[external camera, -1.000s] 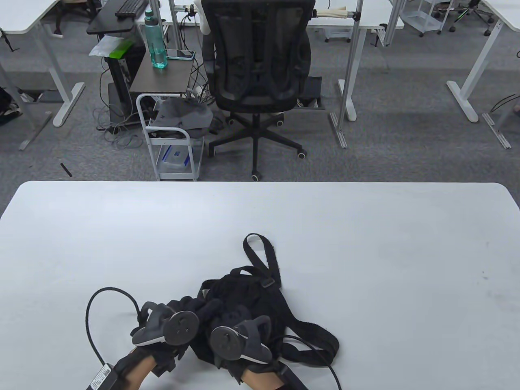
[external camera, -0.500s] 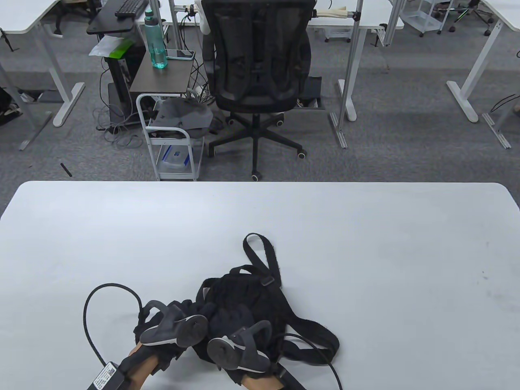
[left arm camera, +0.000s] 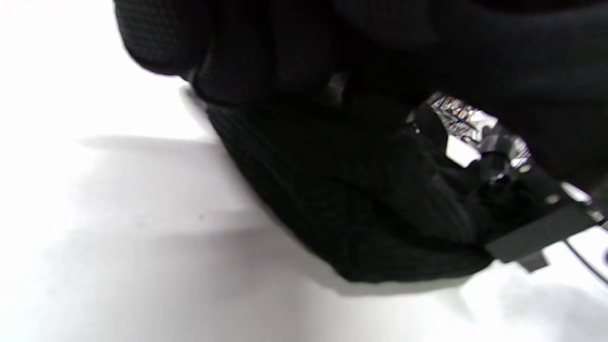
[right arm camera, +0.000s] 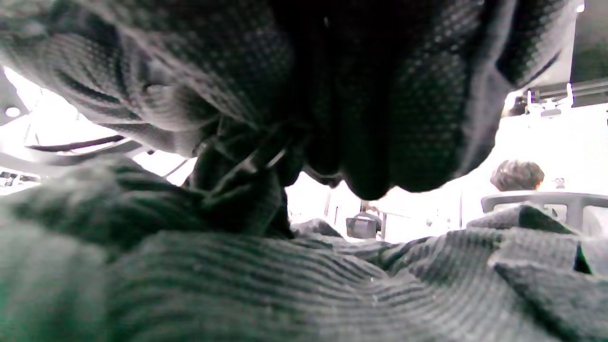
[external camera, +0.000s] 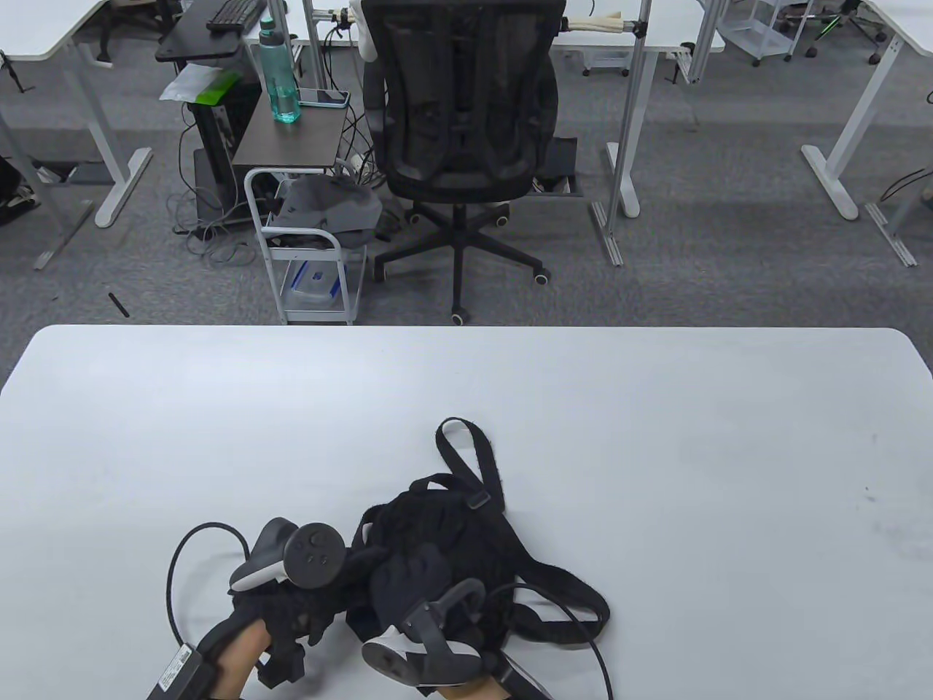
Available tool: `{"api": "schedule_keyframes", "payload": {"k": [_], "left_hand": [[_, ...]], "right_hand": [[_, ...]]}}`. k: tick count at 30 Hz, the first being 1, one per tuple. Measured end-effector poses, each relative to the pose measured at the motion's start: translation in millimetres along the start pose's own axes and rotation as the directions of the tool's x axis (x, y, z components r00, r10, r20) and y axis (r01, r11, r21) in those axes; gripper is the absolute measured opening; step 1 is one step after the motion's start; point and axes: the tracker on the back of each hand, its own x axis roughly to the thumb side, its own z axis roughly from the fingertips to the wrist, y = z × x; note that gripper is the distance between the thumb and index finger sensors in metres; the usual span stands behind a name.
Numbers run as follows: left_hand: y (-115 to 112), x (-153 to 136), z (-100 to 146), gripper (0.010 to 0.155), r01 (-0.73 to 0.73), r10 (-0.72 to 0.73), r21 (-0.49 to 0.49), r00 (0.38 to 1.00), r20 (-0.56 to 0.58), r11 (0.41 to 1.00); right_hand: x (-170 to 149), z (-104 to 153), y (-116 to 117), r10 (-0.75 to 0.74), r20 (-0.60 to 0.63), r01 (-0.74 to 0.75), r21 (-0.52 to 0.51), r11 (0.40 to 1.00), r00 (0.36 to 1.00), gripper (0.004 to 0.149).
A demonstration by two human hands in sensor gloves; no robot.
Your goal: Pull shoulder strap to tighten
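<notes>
So the white table (external camera: 656,437) takes up most of the lower half of the table view, and near its front edge there's a crumpled black garment (external camera: 444,532), ribbed knit by the look of it from the right wrist view. The shoulder strap (external camera: 477,456) loops out from the far side of the pile, away from both hands, with a small buckle on it. Another strap loop (external camera: 576,605) trails off to the right.

Right hand (external camera: 408,583) lies on top of the garment, fingers curled down into the fabric, though I can't tell if it's really pinching anything. Left hand (external camera: 291,605) sits at the pile's left edge, fingers bent against dark fabric in the left wrist view; how tight the grip is, can't tell.
</notes>
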Motion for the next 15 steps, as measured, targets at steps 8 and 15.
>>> {"api": "schedule_keyframes", "payload": {"k": [8, 15], "left_hand": [[3, 12, 3, 0.067, 0.127, -0.127, 0.056, 0.992, 0.005, 0.990], [3, 10, 3, 0.067, 0.046, -0.048, 0.064, 0.999, 0.019, 0.997]], "right_hand": [[-1, 0, -3, -0.027, -0.002, 0.027, 0.009, 1.000, 1.000, 0.040], [-1, 1, -6, -0.023, 0.015, 0.023, 0.009, 1.000, 1.000, 0.039]]}}
